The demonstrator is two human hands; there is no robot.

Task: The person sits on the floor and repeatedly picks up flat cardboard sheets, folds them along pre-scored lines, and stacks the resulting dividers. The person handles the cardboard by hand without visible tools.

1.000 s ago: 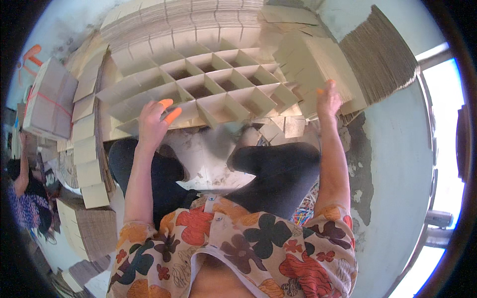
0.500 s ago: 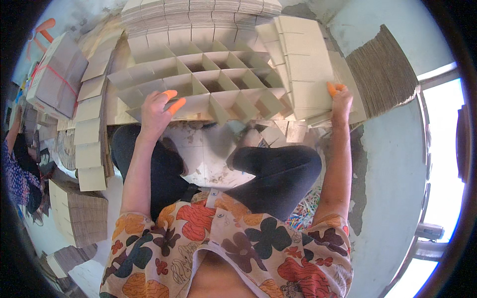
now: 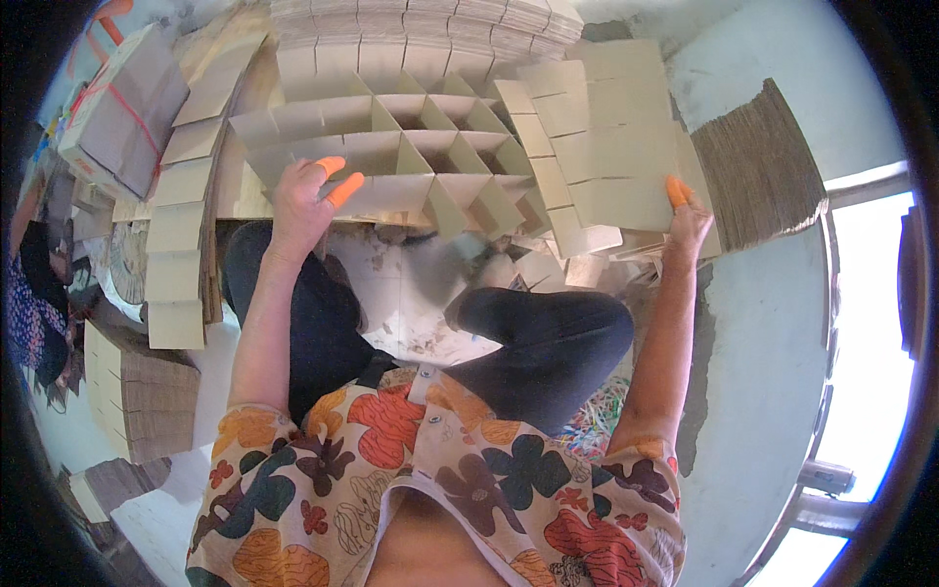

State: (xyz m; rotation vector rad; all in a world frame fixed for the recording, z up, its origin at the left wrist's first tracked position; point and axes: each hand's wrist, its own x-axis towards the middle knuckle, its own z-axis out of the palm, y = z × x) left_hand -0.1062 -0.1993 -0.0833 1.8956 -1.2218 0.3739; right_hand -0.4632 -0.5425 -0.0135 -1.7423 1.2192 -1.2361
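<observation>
My left hand (image 3: 305,201) is at the near left corner of an assembled cardboard divider grid (image 3: 383,157). Its thumb and index finger, both tipped with orange finger covers, are spread apart with nothing seen between them; the other fingers are curled and partly hidden. My right hand (image 3: 691,217) pinches the near right corner of a slotted cardboard sheet (image 3: 624,147), its orange-tipped thumb on top and the other fingers out of sight below. That sheet lies fanned over other slotted strips (image 3: 550,176), which touch or overlap the right end of the grid.
Behind the grid rises a long stack of slotted cardboard (image 3: 421,34). A thick cardboard stack (image 3: 768,166) leans at the right wall. Overlapping sheets (image 3: 179,230) and a red-strapped carton (image 3: 122,117) are at left. Coloured shreds (image 3: 597,421) lie by my right knee. Another person's dotted clothing (image 3: 29,313) shows far left.
The whole view has shifted slightly. The sheets at my right hand are fanned differently, with more of the strips underneath showing. My left hand keeps its place by the grid's left side.
</observation>
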